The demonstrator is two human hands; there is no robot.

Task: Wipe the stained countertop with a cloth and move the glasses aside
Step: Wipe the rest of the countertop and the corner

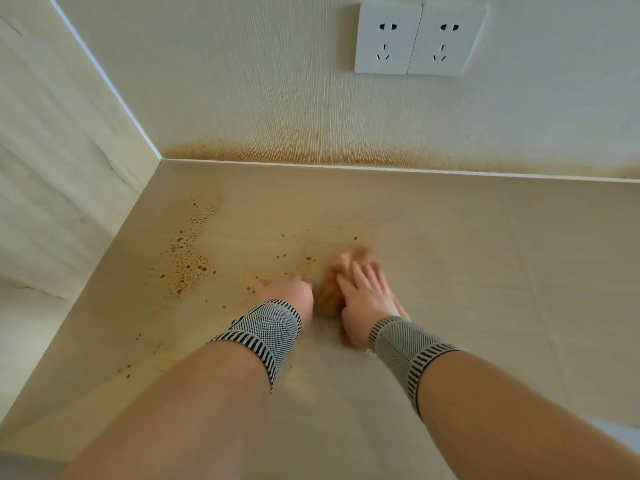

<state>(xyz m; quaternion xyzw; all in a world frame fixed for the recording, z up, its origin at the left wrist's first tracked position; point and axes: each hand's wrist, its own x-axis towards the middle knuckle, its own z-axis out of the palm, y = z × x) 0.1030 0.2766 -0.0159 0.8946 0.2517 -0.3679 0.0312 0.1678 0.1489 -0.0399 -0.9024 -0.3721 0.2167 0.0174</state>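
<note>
**Cloth under the right hand, stains left toward the corner**

Cloth [341, 282], bunched and soaked orange-brown, lies on the countertop [485, 271] near its middle, with the right hand [367, 296] laid on top of it. The fingers are spread and fairly straight, pressing the wad down rather than pinching it; the far edge of the cloth is blurred, which suggests a wiping stroke.

Just beside it, the left hand [287, 292] rests on the bare surface, seemingly bracing. Its fingers point toward the spill but are blurred, so I cannot tell whether they are flat or curled. Both wrists wear striped knit bands [266, 327].

Beyond the hands, a band of rust-coloured droplets [188, 251] runs toward the left corner, with a few scattered spots nearer the cloth and more near the front edge. The same tint stains the foot of the wall [311, 154] under two white sockets [419, 39]. No glasses are in view.

The wiping step looks to be in hand, with much left to do. The next move probably calls for carrying the cloth left across the droplets, keeping pressure flat; the cloth looks saturated, so it may smear.
</note>
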